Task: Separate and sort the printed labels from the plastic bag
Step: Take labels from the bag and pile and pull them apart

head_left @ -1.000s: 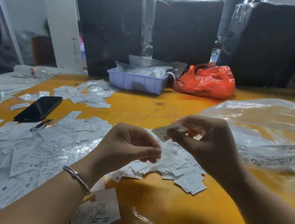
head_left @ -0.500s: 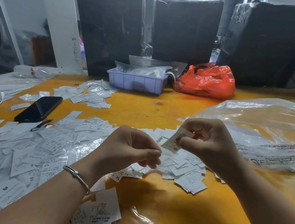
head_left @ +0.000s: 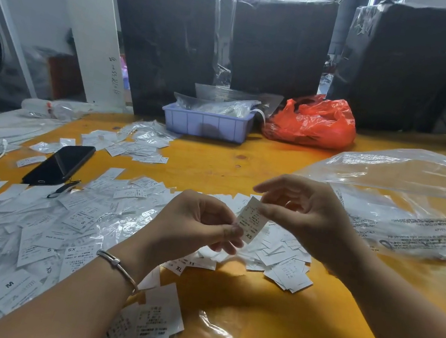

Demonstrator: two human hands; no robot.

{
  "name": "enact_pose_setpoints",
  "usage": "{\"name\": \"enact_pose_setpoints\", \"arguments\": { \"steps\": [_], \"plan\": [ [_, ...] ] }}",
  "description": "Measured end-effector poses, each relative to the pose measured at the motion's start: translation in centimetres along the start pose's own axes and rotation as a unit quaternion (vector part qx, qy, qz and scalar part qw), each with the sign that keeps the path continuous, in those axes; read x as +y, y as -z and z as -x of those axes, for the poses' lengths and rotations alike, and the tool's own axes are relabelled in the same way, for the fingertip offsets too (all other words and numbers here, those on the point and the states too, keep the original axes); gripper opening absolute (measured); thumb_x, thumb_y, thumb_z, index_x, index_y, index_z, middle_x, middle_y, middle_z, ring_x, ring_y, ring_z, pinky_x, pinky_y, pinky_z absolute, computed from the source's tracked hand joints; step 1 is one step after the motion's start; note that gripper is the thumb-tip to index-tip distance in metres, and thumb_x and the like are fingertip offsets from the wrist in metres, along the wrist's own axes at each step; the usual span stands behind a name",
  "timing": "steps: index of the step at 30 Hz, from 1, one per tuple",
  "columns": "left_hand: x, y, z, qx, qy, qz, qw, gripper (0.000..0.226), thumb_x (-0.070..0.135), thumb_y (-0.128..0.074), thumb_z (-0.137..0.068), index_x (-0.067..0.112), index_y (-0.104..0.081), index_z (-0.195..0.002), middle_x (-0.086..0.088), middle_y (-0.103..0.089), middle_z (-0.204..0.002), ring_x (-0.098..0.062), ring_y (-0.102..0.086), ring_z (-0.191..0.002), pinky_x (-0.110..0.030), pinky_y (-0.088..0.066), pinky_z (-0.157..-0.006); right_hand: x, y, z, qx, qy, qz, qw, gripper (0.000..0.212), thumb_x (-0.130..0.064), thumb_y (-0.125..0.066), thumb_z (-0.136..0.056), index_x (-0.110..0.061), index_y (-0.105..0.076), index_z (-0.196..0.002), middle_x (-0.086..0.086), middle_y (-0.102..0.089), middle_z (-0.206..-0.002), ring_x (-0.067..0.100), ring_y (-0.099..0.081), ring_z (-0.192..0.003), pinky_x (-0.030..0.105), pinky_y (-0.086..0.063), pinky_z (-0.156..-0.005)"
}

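Two bare arms, no sleeves. Thin silver bracelet (head_left: 118, 264) round the left wrist, with a small bead on it. Short, plain nails. Nothing worn on the right wrist.

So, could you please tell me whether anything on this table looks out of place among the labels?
A black smartphone lies tilted among the loose white printed labels on the left, some labels touching its edges. Otherwise nothing stands out.
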State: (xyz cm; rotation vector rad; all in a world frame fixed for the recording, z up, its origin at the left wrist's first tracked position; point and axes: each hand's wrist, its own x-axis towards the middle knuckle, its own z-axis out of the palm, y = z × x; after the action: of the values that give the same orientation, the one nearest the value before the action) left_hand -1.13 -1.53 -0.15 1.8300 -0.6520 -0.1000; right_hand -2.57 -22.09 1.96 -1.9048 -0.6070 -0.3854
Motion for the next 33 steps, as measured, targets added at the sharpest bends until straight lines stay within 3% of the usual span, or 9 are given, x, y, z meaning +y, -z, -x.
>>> {"name": "enact_pose_setpoints", "arguments": {
  "steps": [2,6,11,20,24,26,29,31,33],
  "plan": [
    [0.0,0.0,0.0,0.003,0.003,-0.002,1.0,0.011,0.007,-0.07,-0.084,-0.002,-0.073,-0.09,-0.011,-0.076,-0.081,-0.026,-0.074,-0.072,-0.027,-0.056,-0.059,0.0,0.0,0.0,0.029,0.019,0.021,0.999,0.02,0.006,-0.07,-0.077,-0.01,-0.074,-0.088,0.006,-0.073,-0.078,0.024,-0.066,-0.073,0.046,-0.053,-0.069],
    [0.1,0.1,0.0,0.005,0.015,-0.004,1.0,0.008,0.007,-0.07,-0.085,0.001,-0.073,-0.088,-0.008,-0.077,-0.082,-0.025,-0.074,-0.073,-0.025,-0.057,-0.059,0.2,-0.5,0.1,0.024,0.055,0.072,0.996,0.016,0.003,-0.074,-0.076,-0.011,-0.076,-0.084,0.002,-0.073,-0.077,0.018,-0.064,-0.066,0.035,-0.05,-0.057],
    [0.0,0.1,0.0,0.02,0.014,-0.011,1.0,0.008,0.004,-0.072,-0.083,-0.003,-0.072,-0.086,-0.01,-0.076,-0.081,-0.019,-0.072,-0.072,-0.025,-0.058,-0.06,0.5,-1.2,0.3,0.005,0.067,0.082,0.994,0.012,0.002,-0.075,-0.075,-0.007,-0.077,-0.083,0.004,-0.073,-0.077,0.011,-0.063,-0.066,0.023,-0.048,-0.055],
    [-0.1,0.1,0.0,0.04,0.014,-0.009,0.999,0.013,0.004,-0.071,-0.083,-0.007,-0.071,-0.088,-0.022,-0.072,-0.079,-0.026,-0.063,-0.066,-0.028,-0.055,-0.061,0.2,-1.4,0.3,-0.069,-0.034,-0.024,0.997,0.013,-0.014,-0.07,-0.081,-0.006,-0.077,-0.089,0.007,-0.068,-0.088,0.021,-0.062,-0.085,0.048,-0.047,-0.072],
    [-0.1,0.0,-0.1,0.064,0.024,-0.009,0.998,0.007,0.003,-0.07,-0.084,-0.002,-0.071,-0.089,-0.014,-0.075,-0.08,-0.021,-0.071,-0.072,-0.028,-0.058,-0.061,0.7,-1.0,0.0,-0.078,-0.07,-0.022,0.994,0.035,-0.038,-0.061,-0.078,-0.014,-0.076,-0.098,-0.004,-0.07,-0.086,0.0,-0.06,-0.077,0.023,-0.046,-0.065],
    [0.1,0.3,-0.2,0.091,0.022,-0.009,0.996,0.008,0.004,-0.069,-0.085,0.006,-0.071,-0.092,-0.007,-0.076,-0.081,-0.016,-0.073,-0.075,-0.024,-0.058,-0.061,1.4,-0.5,-0.1,-0.018,-0.058,0.01,0.998,0.026,-0.03,-0.062,-0.085,-0.017,-0.072,-0.105,-0.007,-0.07,-0.082,-0.003,-0.062,-0.074,0.023,-0.05,-0.067],
    [0.0,1.0,-0.3,0.173,0.011,-0.041,0.984,0.013,0.004,-0.063,-0.089,0.014,-0.071,-0.09,-0.002,-0.075,-0.082,-0.015,-0.071,-0.08,-0.025,-0.058,-0.064,2.9,0.2,-0.2,0.065,-0.052,0.148,0.986,0.02,-0.022,-0.065,-0.087,-0.018,-0.072,-0.105,-0.005,-0.069,-0.08,0.009,-0.063,-0.072,0.036,-0.054,-0.07],
    [-0.1,1.3,-0.3,0.256,0.004,-0.094,0.962,0.018,0.01,-0.055,-0.086,0.016,-0.07,-0.078,-0.002,-0.072,-0.073,-0.015,-0.067,-0.073,-0.032,-0.057,-0.063,3.6,0.3,-0.2,0.05,-0.062,0.219,0.972,0.024,-0.022,-0.07,-0.083,-0.021,-0.071,-0.108,-0.008,-0.069,-0.086,0.007,-0.062,-0.075,0.035,-0.054,-0.072],
    [-0.1,1.7,-0.2,0.312,0.004,-0.145,0.939,0.025,0.015,-0.046,-0.077,0.015,-0.066,-0.062,0.001,-0.065,-0.056,-0.015,-0.061,-0.057,-0.036,-0.054,-0.057,4.0,0.0,-0.1,0.001,-0.077,0.259,0.963,0.038,-0.029,-0.074,-0.08,-0.027,-0.065,-0.117,-0.01,-0.068,-0.104,0.008,-0.061,-0.094,0.031,-0.051,-0.082]
  ]
}}
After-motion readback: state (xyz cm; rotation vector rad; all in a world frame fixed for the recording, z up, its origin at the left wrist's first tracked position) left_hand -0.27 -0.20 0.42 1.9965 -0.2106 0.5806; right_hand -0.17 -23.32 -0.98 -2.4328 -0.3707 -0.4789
